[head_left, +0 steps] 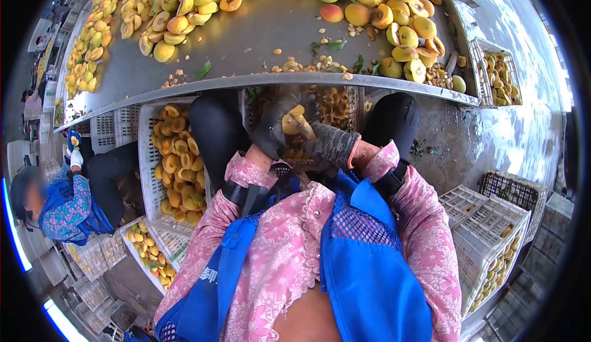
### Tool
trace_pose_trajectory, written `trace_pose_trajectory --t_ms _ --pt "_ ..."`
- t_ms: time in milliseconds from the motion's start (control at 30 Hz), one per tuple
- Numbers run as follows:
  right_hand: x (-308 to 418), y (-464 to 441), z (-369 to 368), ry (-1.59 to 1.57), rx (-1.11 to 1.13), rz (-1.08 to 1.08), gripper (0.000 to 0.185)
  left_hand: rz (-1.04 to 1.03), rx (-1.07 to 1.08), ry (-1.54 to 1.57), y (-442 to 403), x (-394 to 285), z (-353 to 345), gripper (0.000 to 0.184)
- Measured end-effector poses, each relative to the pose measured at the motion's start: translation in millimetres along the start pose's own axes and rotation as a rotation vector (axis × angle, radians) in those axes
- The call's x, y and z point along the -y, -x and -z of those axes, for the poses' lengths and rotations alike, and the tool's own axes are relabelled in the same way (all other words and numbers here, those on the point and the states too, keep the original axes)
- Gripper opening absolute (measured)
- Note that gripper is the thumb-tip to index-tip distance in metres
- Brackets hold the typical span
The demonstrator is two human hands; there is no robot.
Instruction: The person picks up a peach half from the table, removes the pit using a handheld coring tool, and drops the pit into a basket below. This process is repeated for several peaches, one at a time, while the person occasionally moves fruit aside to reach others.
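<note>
Between my knees, my left hand (275, 127), in a dark glove, holds a yellow fruit piece (294, 120). My right hand (332, 145), in a grey knitted glove, is closed around a tool with a light wooden-looking handle (303, 127), which touches the fruit. The tool's working end is hidden at the fruit. Below both hands a crate (356, 105) holds many fruit halves, partly covered by my hands. Ahead of me is a metal table (246, 40) with heaps of cut and whole yellow fruit (184, 10), loose pits and a few leaves.
At my left stands a white crate of fruit halves (178, 163). Another person (68, 200) sits farther left, beside more crates. Stacked white crates (492, 231) are at the right. A crate of fruit (500, 77) adjoins the table's right end.
</note>
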State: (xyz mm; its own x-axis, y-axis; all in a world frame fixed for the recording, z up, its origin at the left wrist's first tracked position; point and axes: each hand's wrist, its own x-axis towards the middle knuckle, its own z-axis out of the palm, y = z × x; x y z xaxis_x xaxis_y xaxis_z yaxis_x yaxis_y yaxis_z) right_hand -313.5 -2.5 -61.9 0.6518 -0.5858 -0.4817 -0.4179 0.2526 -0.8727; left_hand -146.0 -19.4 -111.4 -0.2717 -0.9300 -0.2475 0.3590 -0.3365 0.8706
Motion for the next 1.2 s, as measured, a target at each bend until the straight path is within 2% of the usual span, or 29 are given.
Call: trace_pose_trajectory --t_ms 33,100,167,233,300,367,467,567,667,800,1000,1033,1133,1200 --pt "4 0 -1 -0.111 -0.026 -0.098 0.028 -0.067 -0.032 -0.018 -2 8 4 0.035" --pt "-10 -6 -2 0.307 -0.018 0.157 0.027 -0.179 -0.067 -0.258 -4 23 13 0.034" --pt "-29 -16 -7 0.439 -0.034 0.303 0.026 -0.266 -0.078 -0.478 -2 25 14 0.033" --pt "-34 -22 -10 0.363 -0.039 0.327 0.027 -0.331 -0.064 -0.675 1 16 9 0.032" --pt "-23 -18 -7 0.436 0.032 0.328 0.031 -0.192 -0.087 -0.421 -9 43 25 0.031" --pt "-18 -16 -7 0.433 0.077 0.319 0.028 -0.156 -0.074 -0.388 -11 49 29 0.029" --pt "-34 -23 -15 0.289 0.029 0.354 0.016 -0.260 -0.030 -0.583 -6 36 27 0.028" --pt "-41 -26 -16 0.336 0.024 0.410 0.016 -0.315 -0.030 -0.591 -5 35 26 0.027" --pt "-28 -20 -8 0.359 0.120 0.387 0.015 -0.260 -0.026 -0.538 -4 35 27 0.027" --pt "-37 -26 -14 0.287 0.069 0.428 0.015 -0.169 -0.041 -0.374 -9 42 32 0.026" --pt "-27 -21 -11 0.443 0.094 0.414 0.015 -0.026 -0.119 -0.178 -4 41 28 0.026" --pt "-25 -21 -11 0.469 0.091 0.434 0.015 -0.028 -0.117 -0.195 -3 41 28 0.026" --pt "-21 -17 -12 0.369 0.087 0.315 0.015 -0.091 -0.107 -0.334 -6 58 40 0.025" --pt "-27 -20 -15 0.439 0.067 0.391 0.016 -0.104 -0.111 -0.385 -8 68 46 0.025"
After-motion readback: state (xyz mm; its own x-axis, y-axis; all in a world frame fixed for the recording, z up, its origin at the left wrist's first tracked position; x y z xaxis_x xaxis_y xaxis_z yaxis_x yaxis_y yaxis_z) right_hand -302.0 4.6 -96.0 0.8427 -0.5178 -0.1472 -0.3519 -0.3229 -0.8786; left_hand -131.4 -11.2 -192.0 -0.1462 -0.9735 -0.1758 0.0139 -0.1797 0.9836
